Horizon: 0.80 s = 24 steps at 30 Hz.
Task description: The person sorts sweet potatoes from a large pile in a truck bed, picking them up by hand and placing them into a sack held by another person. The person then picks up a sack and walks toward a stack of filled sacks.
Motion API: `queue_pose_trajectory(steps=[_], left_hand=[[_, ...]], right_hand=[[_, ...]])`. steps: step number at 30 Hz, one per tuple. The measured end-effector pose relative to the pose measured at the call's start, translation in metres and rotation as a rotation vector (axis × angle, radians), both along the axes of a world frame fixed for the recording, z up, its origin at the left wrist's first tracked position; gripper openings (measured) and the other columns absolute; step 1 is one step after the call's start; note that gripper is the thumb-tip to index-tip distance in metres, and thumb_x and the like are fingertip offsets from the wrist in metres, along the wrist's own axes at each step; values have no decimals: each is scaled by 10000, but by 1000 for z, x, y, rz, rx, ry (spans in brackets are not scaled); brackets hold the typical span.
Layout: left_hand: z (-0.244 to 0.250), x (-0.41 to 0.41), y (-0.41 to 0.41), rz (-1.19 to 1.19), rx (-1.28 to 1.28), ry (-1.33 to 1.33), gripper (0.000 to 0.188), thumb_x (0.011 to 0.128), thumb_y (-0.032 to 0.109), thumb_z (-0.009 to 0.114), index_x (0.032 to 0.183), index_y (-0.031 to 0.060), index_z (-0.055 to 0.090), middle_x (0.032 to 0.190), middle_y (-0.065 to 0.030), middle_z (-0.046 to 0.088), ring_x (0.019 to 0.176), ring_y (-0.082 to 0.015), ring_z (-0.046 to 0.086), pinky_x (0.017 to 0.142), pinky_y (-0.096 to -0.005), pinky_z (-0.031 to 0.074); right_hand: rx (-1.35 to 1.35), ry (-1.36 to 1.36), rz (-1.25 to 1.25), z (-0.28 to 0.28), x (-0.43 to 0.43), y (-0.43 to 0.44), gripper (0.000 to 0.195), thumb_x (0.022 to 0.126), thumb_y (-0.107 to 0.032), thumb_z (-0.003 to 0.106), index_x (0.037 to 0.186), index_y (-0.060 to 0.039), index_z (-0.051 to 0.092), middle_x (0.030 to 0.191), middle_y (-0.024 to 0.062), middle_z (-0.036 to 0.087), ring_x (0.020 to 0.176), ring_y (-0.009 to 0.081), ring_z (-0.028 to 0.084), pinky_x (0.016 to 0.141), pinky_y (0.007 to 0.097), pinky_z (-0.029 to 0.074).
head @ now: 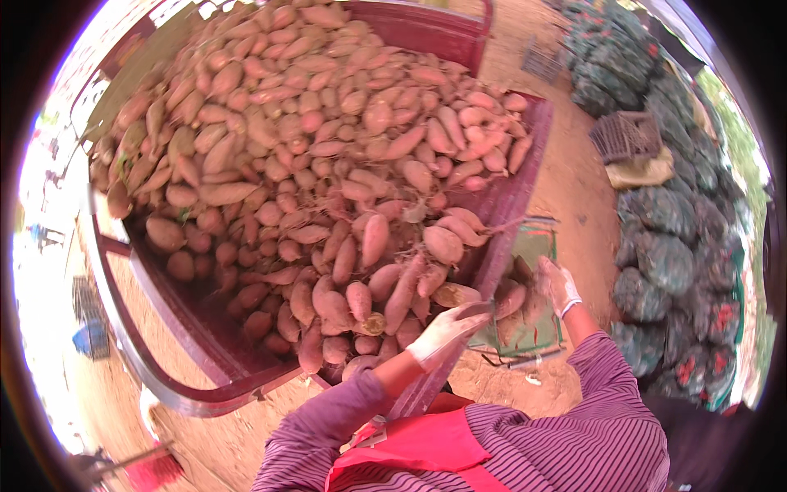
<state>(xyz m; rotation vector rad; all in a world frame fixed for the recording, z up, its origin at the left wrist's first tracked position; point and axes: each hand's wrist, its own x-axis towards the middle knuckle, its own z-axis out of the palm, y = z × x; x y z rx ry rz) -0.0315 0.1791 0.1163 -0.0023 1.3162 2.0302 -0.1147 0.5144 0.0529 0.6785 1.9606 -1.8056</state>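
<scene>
A large heap of reddish sweet potatoes (320,141) fills a dark red metal truck bed (516,160). My left hand (449,332), in a pale glove, reaches over the bed's side edge. A cut-looking sweet potato (454,295) lies just beyond its fingers; whether the hand grips anything is unclear. Past the edge, a green mesh bag (541,246) hangs open on a metal frame (522,360). Several sweet potatoes (510,299) show at the bag's mouth. My right hand (556,286), gloved and blurred, is over the bag's right side, and its fingertips are indistinct.
Filled dark green mesh sacks (667,252) line the right side. A plastic crate (627,136) rests among them on a tan sack (642,169), with another crate (541,60) farther back. A curved metal rail (147,387) bounds the bed at left. Sandy ground (584,203) separates bed and sacks.
</scene>
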Motion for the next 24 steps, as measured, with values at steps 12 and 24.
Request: queue_pose_trajectory(steps=[12,24], left_hand=[[-93,28,-239,1102,-1409,366,546,890,369,713,1292,12,619,1307,-243,618,1235,-434,552,1083,-489,430],[-112,44,-235,1463,-455,115,613,931,192,733,1446,-29,483,1417,-185,563,1342,-285,512,1134,-379,392]], right_hand=[[-12,595,1209,45,-125,-504,549,970,-322,678,1403,-2,571,1346,119,654,1252,192,595,1071,327,458],[643,1025,1245,-9,-215,-759,874,749,-274,778,1516,-82,405,1406,217,563,1241,388,588,1030,433,483]])
